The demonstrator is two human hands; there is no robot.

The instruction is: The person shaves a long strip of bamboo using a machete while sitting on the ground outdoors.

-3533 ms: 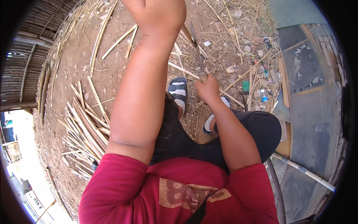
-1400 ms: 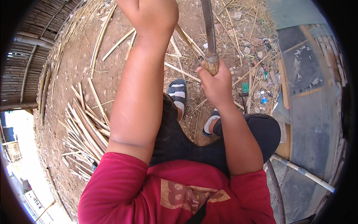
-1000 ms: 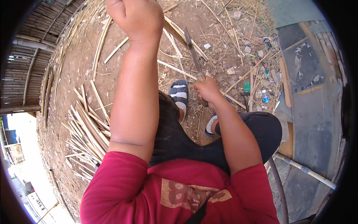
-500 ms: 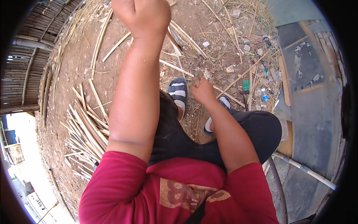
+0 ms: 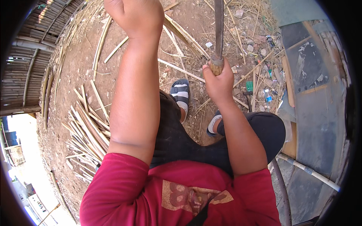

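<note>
My right hand (image 5: pixel 219 81) is closed round the wooden handle (image 5: pixel 216 67) of a long-bladed knife. Its dark, narrow blade (image 5: pixel 219 28) points away from me and runs out past the top of the picture. At the upper left, my left hand (image 5: pixel 137 17) is closed in a fist and partly cut off by the top edge. Its fingers face away, so what they grip is hidden. Just right of that fist, split bamboo strips (image 5: pixel 184 35) slant down toward the knife handle; I cannot tell whether the left hand holds any of them.
A heap of split bamboo strips (image 5: pixel 88 130) lies on the dirt ground at left. My sandalled foot (image 5: pixel 180 90) is between the forearms. Stones, straw and litter, including a small bottle (image 5: pixel 267 96), lie at right beside a dark sheet (image 5: pixel 316 124). A bamboo wall (image 5: pixel 22 71) stands far left.
My right hand has moved up and to the right, and the knife blade has swung into view, pointing away. My left hand has shifted slightly left.
</note>
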